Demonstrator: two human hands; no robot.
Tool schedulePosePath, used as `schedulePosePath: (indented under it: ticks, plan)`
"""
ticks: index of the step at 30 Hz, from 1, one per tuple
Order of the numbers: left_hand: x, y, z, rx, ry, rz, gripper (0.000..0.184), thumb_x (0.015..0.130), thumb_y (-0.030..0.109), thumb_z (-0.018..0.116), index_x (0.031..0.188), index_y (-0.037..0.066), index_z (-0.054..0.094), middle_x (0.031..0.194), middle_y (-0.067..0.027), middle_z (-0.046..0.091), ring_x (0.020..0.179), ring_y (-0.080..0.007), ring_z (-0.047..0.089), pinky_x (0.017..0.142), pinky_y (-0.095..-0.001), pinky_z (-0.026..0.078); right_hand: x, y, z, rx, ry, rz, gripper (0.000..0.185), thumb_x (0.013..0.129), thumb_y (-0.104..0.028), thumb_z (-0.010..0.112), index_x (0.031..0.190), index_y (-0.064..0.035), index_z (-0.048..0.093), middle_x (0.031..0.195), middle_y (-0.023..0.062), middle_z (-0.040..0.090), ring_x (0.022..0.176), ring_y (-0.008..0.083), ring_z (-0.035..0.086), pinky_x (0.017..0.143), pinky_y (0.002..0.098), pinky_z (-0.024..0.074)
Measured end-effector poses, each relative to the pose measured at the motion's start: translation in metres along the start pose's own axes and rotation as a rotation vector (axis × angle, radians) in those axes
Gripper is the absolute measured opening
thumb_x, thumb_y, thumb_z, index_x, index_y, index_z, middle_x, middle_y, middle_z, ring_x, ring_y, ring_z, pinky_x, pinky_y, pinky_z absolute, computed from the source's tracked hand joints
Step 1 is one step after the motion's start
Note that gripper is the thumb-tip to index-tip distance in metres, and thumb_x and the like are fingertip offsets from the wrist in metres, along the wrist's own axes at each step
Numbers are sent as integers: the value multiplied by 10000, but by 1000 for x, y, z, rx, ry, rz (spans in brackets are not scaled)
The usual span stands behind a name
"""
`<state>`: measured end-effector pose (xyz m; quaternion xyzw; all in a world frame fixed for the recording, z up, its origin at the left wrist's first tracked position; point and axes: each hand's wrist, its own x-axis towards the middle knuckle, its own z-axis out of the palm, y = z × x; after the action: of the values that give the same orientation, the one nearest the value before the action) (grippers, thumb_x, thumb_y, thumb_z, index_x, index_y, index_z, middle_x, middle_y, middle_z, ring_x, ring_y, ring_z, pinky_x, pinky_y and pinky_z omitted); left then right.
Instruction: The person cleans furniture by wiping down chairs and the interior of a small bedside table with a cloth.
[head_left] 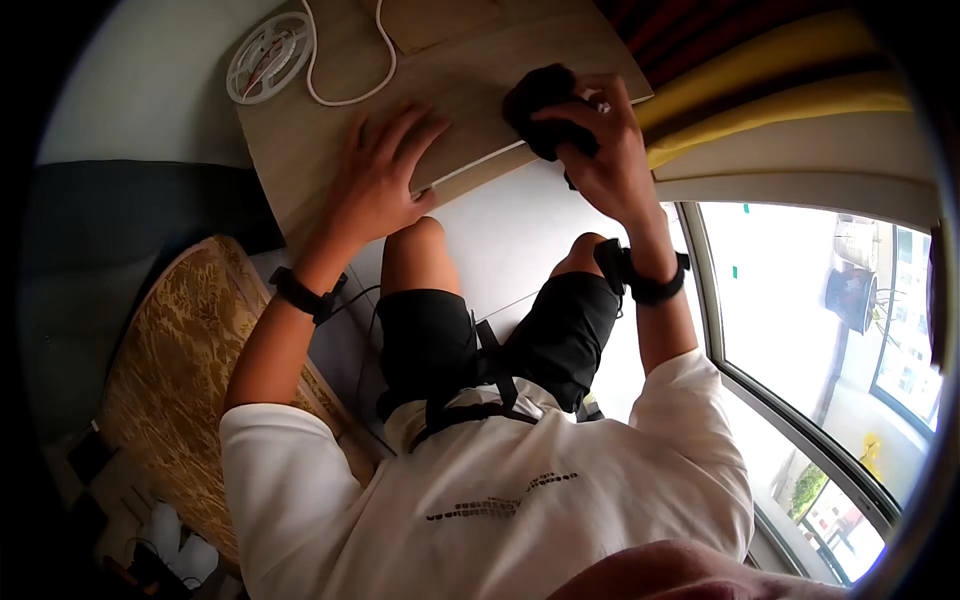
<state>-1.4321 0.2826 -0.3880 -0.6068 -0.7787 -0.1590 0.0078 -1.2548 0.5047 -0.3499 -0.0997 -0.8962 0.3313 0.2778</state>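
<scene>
And here are the fingers of the left hand [375, 190], fanned apart and slightly bent, palm side down over the pale wood-look tabletop [465, 110], thumb [422, 205] out by its near edge; whether the fingertips actually touch, I cannot tell. Over to the right hand [608, 175]: its fingers curl around a dark, bunched cloth [545, 105], gripping it between them and the thumb. That cloth sits at the right part of the tabletop, close to the near edge, its folds too dark to read.

Moving outward, both wrists wear black straps, the left band [303, 294] and the right band [655, 285]. Up beyond the left hand there's a white reel [270, 58] on the tabletop near its left edge, and beside it a white cord [312, 70] bends in a loop. A flat brown piece [430, 22] lies at the far side.

Below the near edge come the knees, black shorts [430, 335] and the white shirt [480, 500], over a pale floor [500, 235]. Gold patterned fabric [190, 370] spreads at the left; red and yellow curtains [780, 95] hang on the right, above a bright window [770, 300].
</scene>
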Motion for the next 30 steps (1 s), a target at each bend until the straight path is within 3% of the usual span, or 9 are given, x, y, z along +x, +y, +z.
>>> schedulePosePath:
  ticks: [4, 8, 12, 14, 19, 24, 26, 27, 30]
  plan:
    - [-3, -3, 0, -15, 31, 7, 825, 698, 209, 784, 1442, 195, 427, 1515, -54, 381, 1399, -278, 371, 1159, -563, 244, 11, 45, 29, -209, 63, -191, 295, 704, -33, 588, 960, -115, 712, 1013, 98, 692, 892, 343, 651, 774, 435, 551]
    - [-9, 1, 5, -46, 47, 34, 823, 701, 206, 788, 1438, 189, 423, 1516, -47, 371, 1416, -271, 342, 1156, -583, 240, 33, 92, -24, -588, -53, 392, 309, 750, -158, 622, 1042, -239, 683, 1098, 93, 686, 977, 347, 645, 788, 457, 550]
    - [-6, -2, 5, -65, 52, 27, 846, 696, 213, 790, 1449, 180, 405, 1508, -43, 377, 1428, -272, 318, 1149, -607, 232, 40, 109, -27, -629, 56, 517, 298, 783, -224, 627, 1076, -220, 677, 1079, 118, 683, 985, 366, 643, 792, 464, 551]
    - [-6, -5, 6, -38, 72, 28, 850, 698, 222, 789, 1451, 169, 399, 1510, -53, 374, 1424, -285, 324, 1150, -608, 231, 35, 92, 9, -828, 265, 40, 330, 778, -253, 654, 1103, -201, 668, 1104, 113, 672, 1004, 387, 627, 796, 480, 552]
    - [-12, -4, 8, 7, 138, 47, 796, 704, 259, 788, 1409, 132, 439, 1449, -93, 415, 1336, -317, 418, 1107, -551, 326, 26, -18, 90, -539, 157, -51, 343, 775, -333, 689, 1080, -179, 663, 1144, 55, 650, 996, 357, 605, 696, 446, 582]
    - [-29, -5, 16, 238, 185, 496, 312, 788, 192, 718, 1071, 87, 639, 1083, -63, 534, 1015, -248, 540, 904, -405, 469, 34, 16, 76, -501, 19, -46, 409, 826, -464, 664, 1147, -210, 655, 1141, 64, 671, 1052, 380, 617, 738, 458, 580]
    - [-29, 18, 7, -24, 140, 352, 224, 798, 128, 695, 1017, 92, 658, 1013, -56, 537, 925, -236, 551, 848, -377, 479, 46, 33, 32, -553, -85, 356, 434, 857, -520, 622, 1186, -238, 647, 1179, 102, 670, 1075, 385, 635, 790, 470, 574]
    - [-30, 32, 5, -214, 81, 277, 248, 794, 119, 694, 1039, 97, 662, 1015, -60, 538, 902, -238, 557, 820, -369, 481, 45, 76, 26, -575, 88, 292, 507, 879, -587, 568, 1243, -239, 630, 1118, 180, 687, 1044, 382, 655, 842, 480, 555]
    - [-31, 123, -57, -1177, -202, 207, 416, 793, 54, 621, 1208, 76, 631, 830, -11, 515, 775, -143, 501, 754, -292, 440, 61, 75, -17, -614, 242, 310, 528, 821, -302, 702, 1311, -149, 579, 1160, 156, 663, 1076, 353, 631, 866, 487, 545]
